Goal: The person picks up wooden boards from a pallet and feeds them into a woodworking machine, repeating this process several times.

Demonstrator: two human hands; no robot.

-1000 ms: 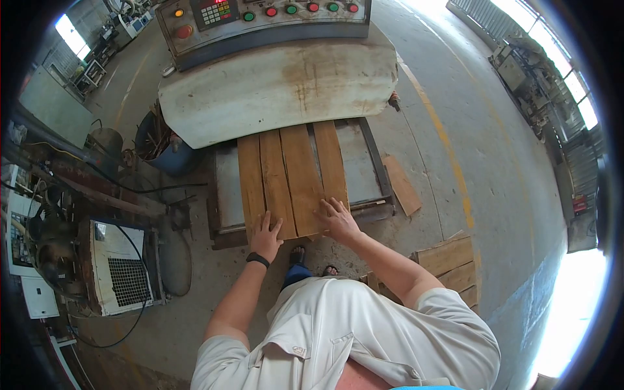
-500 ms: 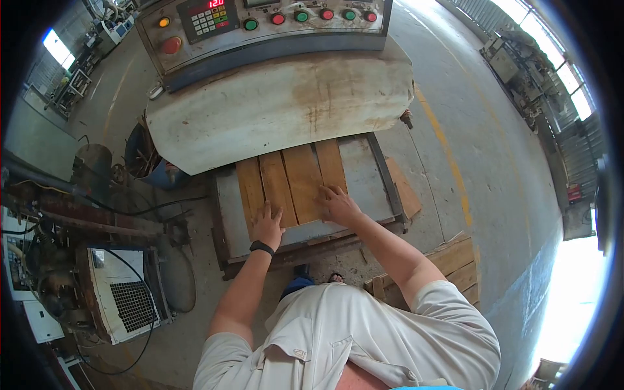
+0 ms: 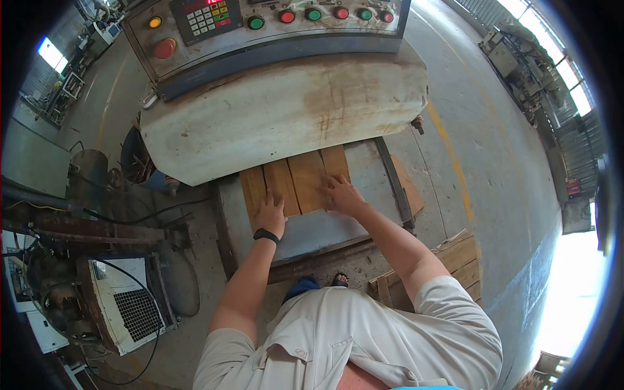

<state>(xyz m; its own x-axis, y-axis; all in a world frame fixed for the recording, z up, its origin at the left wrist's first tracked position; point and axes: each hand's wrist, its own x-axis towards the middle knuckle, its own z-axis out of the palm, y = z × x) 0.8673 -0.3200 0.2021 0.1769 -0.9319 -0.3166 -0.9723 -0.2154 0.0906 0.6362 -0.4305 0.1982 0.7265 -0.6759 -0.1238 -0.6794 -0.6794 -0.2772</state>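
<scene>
Four wooden planks (image 3: pixel 304 179) lie side by side, lengthwise, on the steel feed bed (image 3: pixel 325 229) of a large machine. They sit toward the bed's far edge, and their far ends are hidden under the machine's rusty white hood (image 3: pixel 279 110). Their near ends stop about midway across the bed, so bare metal shows between them and the near edge.

The left hand (image 3: pixel 271 214) lies flat on the near end of the leftmost plank. Its fingers (image 3: pixel 275 199) are stretched out and released, grasping nothing. A black wristband (image 3: pixel 265 236) circles that wrist.

The right hand (image 3: pixel 342 195) rests palm down on the near ends of the planks at the right of the row. Its fingers (image 3: pixel 329 185) are spread and flat on the wood, not closed on anything.

Above the hood sits a control panel (image 3: pixel 260 23) with coloured buttons and a keypad. A loose board (image 3: pixel 409 190) lies on the concrete floor (image 3: pixel 481 149) just beside the bed's right edge. More boards (image 3: pixel 455 260) are stacked near the person's right arm.
</scene>
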